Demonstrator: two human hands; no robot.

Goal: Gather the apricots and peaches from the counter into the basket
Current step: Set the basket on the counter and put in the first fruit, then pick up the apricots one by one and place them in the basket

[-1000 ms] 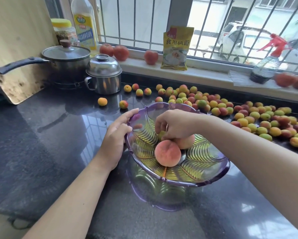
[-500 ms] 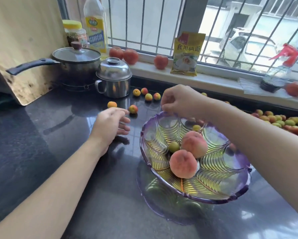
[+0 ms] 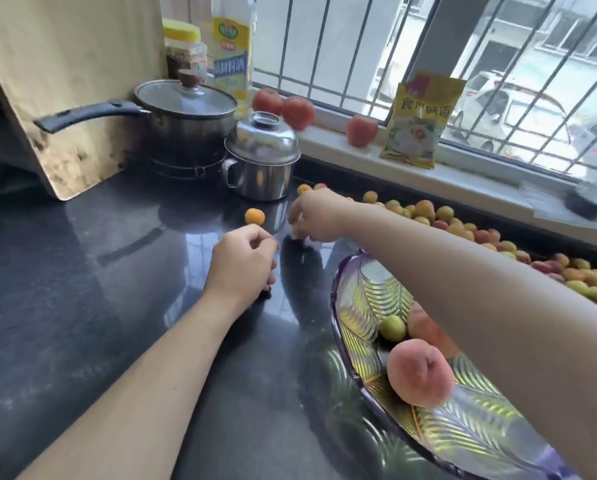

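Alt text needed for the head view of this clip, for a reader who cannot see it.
Both hands reach over a dark counter toward loose apricots: the right hand pinches at one, the left hand curls beside it. A purple basket holds two peaches and one green apricot; many apricots remain below the windowsill.

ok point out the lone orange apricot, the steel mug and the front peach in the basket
orange apricot [image 3: 254, 216], head view, middle of fruit
steel mug [image 3: 260, 174], head view, side wall
front peach [image 3: 420, 372], head view, middle
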